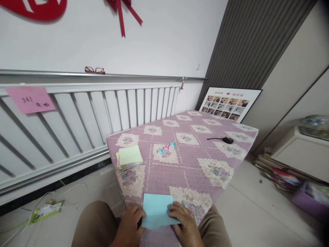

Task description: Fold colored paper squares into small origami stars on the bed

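A light-blue sheet of paper [157, 209] lies flat at the near end of the cloth-covered table, its front part reaching toward me. My left hand [131, 221] holds its left edge, fingertips at the paper's side. On the opposite edge, my right hand [185, 221] has its fingers on top and its thumb low, near the front corner. Farther up the cloth sit small folded paper pieces: a blue one [160, 151], a pink one [167, 147] and another blue one [172, 144]. A stack of coloured paper [130, 156], pale green on top, rests near the left edge.
A small black object with a thin strap [227, 140] lies on the right of the tablecloth [187, 168]. A white radiator [115, 106] runs along the left wall, with glasses [95, 70] on the pipe above. A photo board [228, 104] leans at the far end.
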Available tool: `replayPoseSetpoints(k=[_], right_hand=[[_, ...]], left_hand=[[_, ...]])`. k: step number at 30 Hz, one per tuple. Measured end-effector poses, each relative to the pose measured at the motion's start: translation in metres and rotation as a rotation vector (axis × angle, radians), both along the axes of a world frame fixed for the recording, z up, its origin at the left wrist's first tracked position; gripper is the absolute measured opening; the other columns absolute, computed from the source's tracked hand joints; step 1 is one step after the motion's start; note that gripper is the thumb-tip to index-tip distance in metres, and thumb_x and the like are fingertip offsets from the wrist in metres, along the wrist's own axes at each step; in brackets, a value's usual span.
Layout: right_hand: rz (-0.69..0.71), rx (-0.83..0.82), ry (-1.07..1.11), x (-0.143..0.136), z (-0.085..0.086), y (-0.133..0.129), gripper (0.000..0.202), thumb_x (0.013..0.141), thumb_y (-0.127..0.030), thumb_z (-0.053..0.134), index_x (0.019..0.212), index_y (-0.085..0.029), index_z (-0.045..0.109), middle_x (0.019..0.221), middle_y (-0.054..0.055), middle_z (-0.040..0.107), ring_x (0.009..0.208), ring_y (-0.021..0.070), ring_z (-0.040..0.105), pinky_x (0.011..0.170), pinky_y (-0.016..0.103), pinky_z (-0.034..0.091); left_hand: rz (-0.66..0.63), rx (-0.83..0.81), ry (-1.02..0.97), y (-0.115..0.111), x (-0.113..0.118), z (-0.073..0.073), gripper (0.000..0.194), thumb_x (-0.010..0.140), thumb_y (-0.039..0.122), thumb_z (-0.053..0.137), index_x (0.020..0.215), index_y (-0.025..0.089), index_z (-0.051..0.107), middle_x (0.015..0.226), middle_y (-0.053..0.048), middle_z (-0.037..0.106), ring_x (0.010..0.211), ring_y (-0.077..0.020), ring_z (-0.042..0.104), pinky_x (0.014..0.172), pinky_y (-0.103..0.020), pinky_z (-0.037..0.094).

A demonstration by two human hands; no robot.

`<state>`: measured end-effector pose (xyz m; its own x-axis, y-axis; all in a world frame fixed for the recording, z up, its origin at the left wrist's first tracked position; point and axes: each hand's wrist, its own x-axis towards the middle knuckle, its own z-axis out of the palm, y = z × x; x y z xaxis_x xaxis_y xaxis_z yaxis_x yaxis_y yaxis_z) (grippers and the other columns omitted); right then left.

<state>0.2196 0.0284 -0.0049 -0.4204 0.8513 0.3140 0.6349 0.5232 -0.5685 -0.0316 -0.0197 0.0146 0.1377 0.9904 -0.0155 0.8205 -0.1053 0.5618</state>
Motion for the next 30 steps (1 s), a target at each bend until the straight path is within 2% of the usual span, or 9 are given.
replayPoseSetpoints(k=[2,5,12,16,18,20,24,27,30], right_hand=[[-0.064,-0.027,0.024,-0.003,0.002,-0.001,0.018,0.078,-0.032,0.061,0.094,-0.026,0.069,0.104,0.007,0.071,0.109,0.0268,0.060,0.092,0.044,0.045],[-0.221,-0.084,0.077,-0.012,0.006,-0.001,0.030,0.082,-0.042,0.055,0.102,-0.024,0.066,0.104,0.008,0.070,0.101,0.0259,0.063,0.088,0.041,0.048],[-0.431,-0.143,0.085,-0.032,0.013,0.007,0.038,0.083,-0.040,0.049,0.112,-0.020,0.061,0.093,0.005,0.073,0.082,0.0233,0.068,0.073,0.033,0.051],[-0.457,-0.137,0.043,-0.035,0.012,0.008,0.039,0.081,-0.036,0.050,0.115,-0.019,0.059,0.093,0.006,0.073,0.083,0.0243,0.068,0.073,0.034,0.050],[-0.448,-0.144,0.037,-0.034,0.011,0.008,0.039,0.082,-0.035,0.049,0.116,-0.019,0.058,0.096,0.006,0.072,0.085,0.0245,0.067,0.077,0.036,0.049],[-0.446,-0.154,0.030,-0.034,0.010,0.008,0.039,0.082,-0.034,0.049,0.117,-0.019,0.057,0.097,0.006,0.072,0.087,0.0250,0.067,0.081,0.038,0.048],[-0.437,-0.161,0.023,-0.034,0.008,0.009,0.039,0.082,-0.032,0.049,0.118,-0.018,0.057,0.101,0.007,0.071,0.092,0.0251,0.066,0.085,0.039,0.047],[-0.441,-0.134,0.017,-0.034,0.006,0.010,0.041,0.082,-0.034,0.050,0.120,-0.018,0.055,0.102,0.007,0.071,0.092,0.0247,0.066,0.084,0.039,0.047],[-0.465,-0.114,-0.001,-0.034,0.003,0.011,0.045,0.084,-0.038,0.048,0.124,-0.016,0.052,0.094,0.006,0.072,0.085,0.0245,0.068,0.082,0.040,0.047]], left_hand=[[0.043,-0.014,0.005,0.004,0.000,-0.001,0.021,0.076,0.013,0.050,0.087,0.020,0.066,0.096,-0.005,0.063,0.095,-0.0203,0.055,0.084,-0.032,0.039],[0.105,-0.042,0.045,0.012,0.005,0.002,0.017,0.084,0.022,0.049,0.080,0.019,0.066,0.091,-0.006,0.064,0.090,-0.0211,0.056,0.080,-0.032,0.037],[0.204,-0.162,0.112,0.032,0.003,0.011,0.020,0.087,0.035,0.049,0.079,0.019,0.058,0.081,-0.002,0.065,0.076,-0.0181,0.058,0.067,-0.028,0.035],[0.247,0.005,0.123,0.028,0.006,0.010,0.013,0.087,0.029,0.049,0.089,0.018,0.056,0.090,-0.005,0.064,0.085,-0.0199,0.059,0.075,-0.031,0.041],[0.148,0.188,0.151,0.023,0.013,0.006,0.017,0.087,0.024,0.048,0.100,0.018,0.057,0.107,-0.009,0.063,0.102,-0.0226,0.056,0.089,-0.037,0.040],[-0.049,0.342,0.184,0.018,0.023,-0.002,0.033,0.085,0.023,0.051,0.119,0.021,0.052,0.129,-0.009,0.054,0.121,-0.0256,0.047,0.101,-0.042,0.034],[-0.420,0.407,0.269,0.015,0.036,-0.023,0.080,0.080,0.041,0.060,0.146,0.022,0.019,0.152,-0.008,0.026,0.138,-0.0310,0.022,0.109,-0.051,0.023],[-0.469,0.340,0.305,0.018,0.034,-0.036,0.092,0.080,0.051,0.056,0.148,0.016,0.004,0.154,-0.012,0.015,0.140,-0.0310,0.016,0.110,-0.052,0.020],[-0.487,0.306,0.338,0.021,0.027,-0.043,0.090,0.084,0.054,0.049,0.148,0.016,-0.001,0.153,-0.012,0.015,0.140,-0.0300,0.018,0.110,-0.053,0.020]])
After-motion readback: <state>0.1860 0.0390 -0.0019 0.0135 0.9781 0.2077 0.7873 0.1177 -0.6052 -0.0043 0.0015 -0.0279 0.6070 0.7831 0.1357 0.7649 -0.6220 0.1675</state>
